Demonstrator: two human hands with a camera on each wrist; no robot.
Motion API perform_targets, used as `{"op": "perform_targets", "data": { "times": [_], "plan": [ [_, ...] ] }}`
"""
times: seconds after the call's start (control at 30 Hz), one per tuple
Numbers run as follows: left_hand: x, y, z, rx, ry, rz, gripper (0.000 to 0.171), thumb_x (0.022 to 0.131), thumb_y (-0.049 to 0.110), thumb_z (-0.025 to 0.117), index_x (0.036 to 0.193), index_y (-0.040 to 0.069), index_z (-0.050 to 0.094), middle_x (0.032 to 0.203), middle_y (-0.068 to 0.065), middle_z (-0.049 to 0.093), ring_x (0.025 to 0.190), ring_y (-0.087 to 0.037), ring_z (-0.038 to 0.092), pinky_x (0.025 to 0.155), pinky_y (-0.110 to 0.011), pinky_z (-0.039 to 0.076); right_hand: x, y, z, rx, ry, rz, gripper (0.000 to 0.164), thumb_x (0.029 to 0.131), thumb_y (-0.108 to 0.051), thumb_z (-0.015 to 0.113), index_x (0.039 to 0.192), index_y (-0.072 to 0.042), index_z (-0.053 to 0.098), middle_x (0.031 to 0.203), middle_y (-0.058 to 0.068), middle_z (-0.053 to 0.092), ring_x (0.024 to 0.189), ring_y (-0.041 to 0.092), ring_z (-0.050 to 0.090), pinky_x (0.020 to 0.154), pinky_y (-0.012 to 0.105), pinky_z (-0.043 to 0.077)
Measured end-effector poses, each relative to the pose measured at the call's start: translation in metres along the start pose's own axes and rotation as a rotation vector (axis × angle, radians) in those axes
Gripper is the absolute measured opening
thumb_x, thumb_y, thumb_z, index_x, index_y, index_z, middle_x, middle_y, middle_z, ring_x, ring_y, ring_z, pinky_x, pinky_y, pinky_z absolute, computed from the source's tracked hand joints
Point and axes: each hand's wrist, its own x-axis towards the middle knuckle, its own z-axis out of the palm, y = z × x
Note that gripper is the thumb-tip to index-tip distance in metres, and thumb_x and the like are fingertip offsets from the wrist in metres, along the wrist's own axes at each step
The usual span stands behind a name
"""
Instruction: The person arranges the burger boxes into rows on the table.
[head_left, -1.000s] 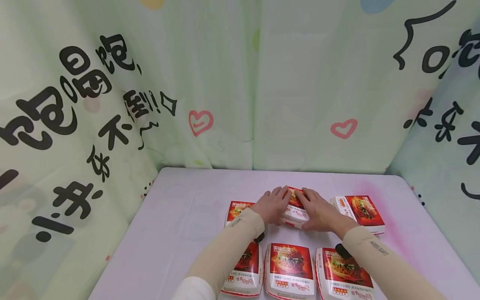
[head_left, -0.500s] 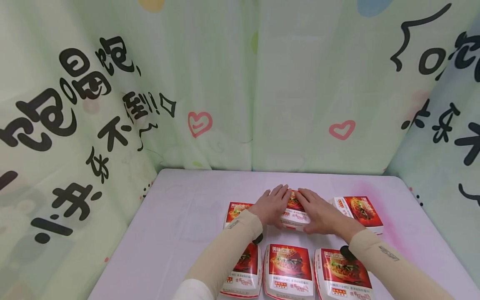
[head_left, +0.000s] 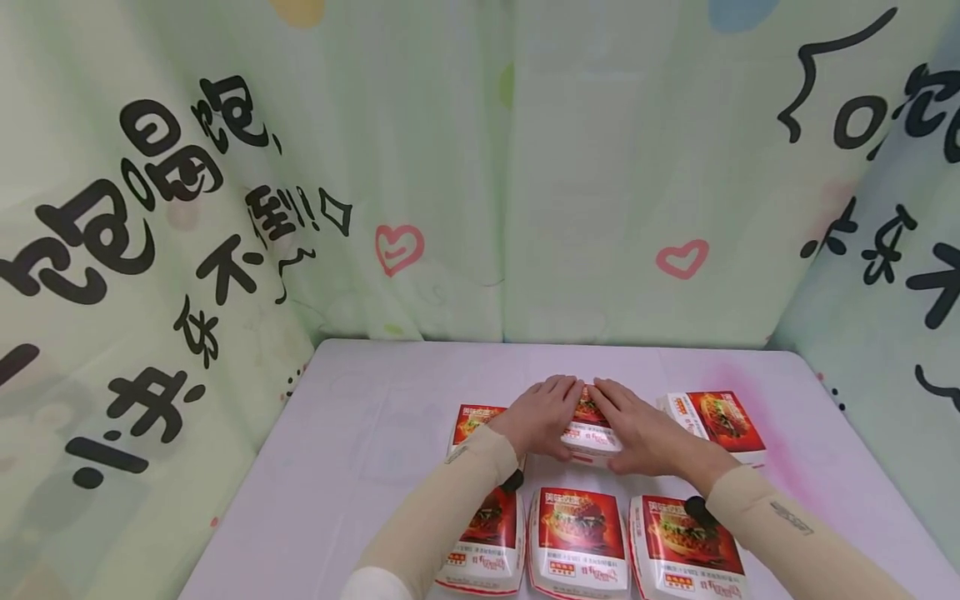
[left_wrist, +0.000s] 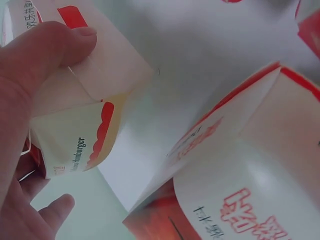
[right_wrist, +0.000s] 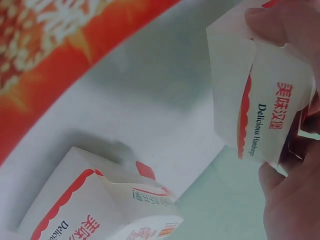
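Note:
In the head view a red and white hamburger box [head_left: 590,435] sits in the middle of the back row. My left hand [head_left: 540,418] grips its left side and my right hand [head_left: 645,430] its right side. The fingers reach over the box's far part, partly covering its red lid picture. In the left wrist view the left thumb presses on the box's white front [left_wrist: 100,60], above a side flap lettered "Hamburger". The right wrist view has the right thumb on the same front, with "Delicious Hamburger" printed on the flap [right_wrist: 265,110] below.
Similar boxes flank it: a back left box [head_left: 474,418], partly behind the left hand, and a back right box [head_left: 726,423] turned at an angle. Three more form the front row: left [head_left: 491,542], middle [head_left: 581,537], right [head_left: 690,546]. A printed curtain [head_left: 585,167] encloses the white table [head_left: 322,467].
Both hands have drawn the middle back box slightly toward the person. The other boxes have stayed in place, and the head view has shifted a little.

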Motion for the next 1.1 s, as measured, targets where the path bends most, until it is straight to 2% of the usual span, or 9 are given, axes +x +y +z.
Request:
{"op": "perform_targets", "data": {
  "times": [0.2, 0.5, 0.77, 0.87, 1.1],
  "plan": [
    [-0.005, -0.004, -0.001, 0.005, 0.065, 0.036, 0.104, 0.065, 0.069, 0.059, 0.140, 0.007, 0.024, 0.139, -0.003, 0.033, 0.128, -0.014, 0.031, 0.105, -0.022, 0.030, 0.001, -0.006, -0.005, 0.019, 0.006, -0.003, 0.096, 0.066, -0.039, 0.074, 0.141, -0.004, 0.025, 0.146, 0.015, 0.021, 0.133, 0.033, 0.023, 0.099, 0.046, 0.038],
    [-0.011, -0.004, -0.003, -0.083, 0.010, 0.017, 0.102, 0.066, 0.066, 0.061, 0.141, 0.008, 0.022, 0.140, -0.003, 0.032, 0.130, -0.014, 0.029, 0.105, -0.023, 0.031, 0.000, -0.010, -0.002, 0.013, 0.001, 0.004, 0.098, 0.065, -0.046, 0.074, 0.141, -0.006, 0.025, 0.145, 0.015, 0.024, 0.132, 0.034, 0.024, 0.101, 0.048, 0.035],
    [-0.014, 0.001, -0.004, -0.020, 0.006, 0.052, 0.105, 0.066, 0.067, 0.061, 0.142, 0.007, 0.020, 0.146, -0.007, 0.027, 0.136, -0.019, 0.022, 0.111, -0.026, 0.021, -0.004, -0.011, 0.001, 0.007, 0.044, -0.017, 0.097, 0.063, -0.044, 0.077, 0.139, -0.006, 0.030, 0.139, 0.014, 0.031, 0.126, 0.028, 0.032, 0.094, 0.040, 0.044],
    [-0.014, 0.002, -0.003, -0.045, -0.009, 0.035, 0.105, 0.065, 0.067, 0.061, 0.142, 0.009, 0.019, 0.145, -0.006, 0.027, 0.135, -0.018, 0.023, 0.110, -0.026, 0.023, -0.005, -0.012, 0.001, 0.008, 0.041, -0.019, 0.097, 0.064, -0.045, 0.076, 0.139, -0.006, 0.029, 0.140, 0.014, 0.030, 0.127, 0.029, 0.032, 0.094, 0.040, 0.044],
    [-0.014, 0.003, -0.001, -0.121, -0.008, 0.032, 0.099, 0.065, 0.063, 0.064, 0.140, 0.013, 0.023, 0.139, -0.002, 0.033, 0.130, -0.014, 0.030, 0.102, -0.023, 0.036, -0.008, -0.014, 0.002, 0.034, 0.013, -0.012, 0.096, 0.066, -0.045, 0.074, 0.140, -0.006, 0.028, 0.142, 0.015, 0.027, 0.129, 0.031, 0.030, 0.094, 0.040, 0.044]
  ]
}}
